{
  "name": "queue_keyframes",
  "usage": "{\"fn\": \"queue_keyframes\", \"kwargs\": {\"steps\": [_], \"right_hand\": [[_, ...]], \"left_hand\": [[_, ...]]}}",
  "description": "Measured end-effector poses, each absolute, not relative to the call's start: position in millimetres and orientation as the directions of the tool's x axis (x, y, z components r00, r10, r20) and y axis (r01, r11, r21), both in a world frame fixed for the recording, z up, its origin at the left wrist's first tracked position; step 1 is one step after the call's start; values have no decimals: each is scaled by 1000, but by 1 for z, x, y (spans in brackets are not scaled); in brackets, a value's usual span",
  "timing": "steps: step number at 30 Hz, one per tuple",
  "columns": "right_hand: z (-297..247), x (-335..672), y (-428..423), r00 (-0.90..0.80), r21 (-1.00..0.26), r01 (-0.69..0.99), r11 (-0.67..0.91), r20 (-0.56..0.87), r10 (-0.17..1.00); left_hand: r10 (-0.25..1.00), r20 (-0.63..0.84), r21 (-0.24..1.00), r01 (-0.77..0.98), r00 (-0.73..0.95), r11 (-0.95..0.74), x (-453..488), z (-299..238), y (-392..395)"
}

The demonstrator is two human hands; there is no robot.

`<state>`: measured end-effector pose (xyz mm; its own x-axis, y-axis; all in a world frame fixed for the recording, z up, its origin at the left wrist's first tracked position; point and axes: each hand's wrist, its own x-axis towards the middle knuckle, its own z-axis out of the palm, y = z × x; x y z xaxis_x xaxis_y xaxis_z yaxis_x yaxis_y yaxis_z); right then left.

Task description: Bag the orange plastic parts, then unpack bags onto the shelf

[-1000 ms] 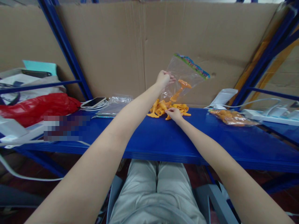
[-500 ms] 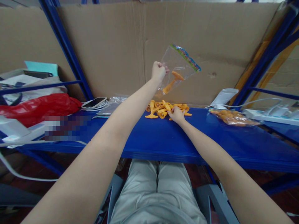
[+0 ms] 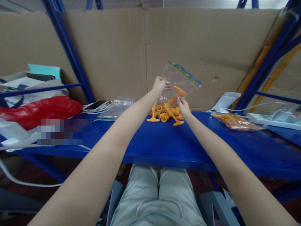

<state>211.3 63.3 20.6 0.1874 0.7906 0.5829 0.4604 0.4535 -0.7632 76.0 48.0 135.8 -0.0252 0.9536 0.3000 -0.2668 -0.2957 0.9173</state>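
My left hand [image 3: 161,84] pinches the side of a clear plastic bag [image 3: 178,77] with a colourful printed top strip, holding it tilted above the table. Inside it is an orange T-shaped plastic piece [image 3: 180,91], its crossbar towards the upper right. The closed fingers of my right hand [image 3: 184,107] are at the bag's lower right side, by that piece's stem. Whether they also hold a loose piece is hidden. Below both hands lies a pile of orange T-shaped pieces [image 3: 164,118], some showing hollow round ends.
On the blue table [image 3: 150,146], a filled bag of orange pieces [image 3: 235,121] lies right, near a white power strip [image 3: 277,121]. Flat clear bags [image 3: 115,110], a phone [image 3: 96,106] and a red plastic bag [image 3: 44,108] are left. Cardboard [image 3: 108,53] stands behind.
My left hand has lowered the bag towards the pile. My right hand has risen from the pile to the bag's lower side, uncovering a T-shaped piece in front.
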Motion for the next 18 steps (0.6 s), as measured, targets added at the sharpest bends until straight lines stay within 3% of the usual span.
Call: {"fn": "queue_keyframes", "kwargs": {"steps": [3, 9, 11, 14, 18], "right_hand": [[35, 210, 72, 202, -766, 472, 436, 575, 793], [64, 217, 76, 291, -606, 756, 249, 651, 701], [69, 220, 80, 283, -589, 787, 185, 610, 740], [69, 220, 91, 270, -666, 725, 178, 512, 815], [63, 212, 105, 324, -818, 493, 297, 490, 810]], "left_hand": [[954, 299, 922, -249, -31, -297, 72, 132, 48], [954, 296, 941, -158, -48, -300, 51, 116, 57], [968, 250, 960, -123, -33, -252, 44, 107, 61], [987, 158, 982, -107, -1, -157, 36, 95, 65], [997, 77, 986, -148, 30, -72, 31, 82, 68]]}}
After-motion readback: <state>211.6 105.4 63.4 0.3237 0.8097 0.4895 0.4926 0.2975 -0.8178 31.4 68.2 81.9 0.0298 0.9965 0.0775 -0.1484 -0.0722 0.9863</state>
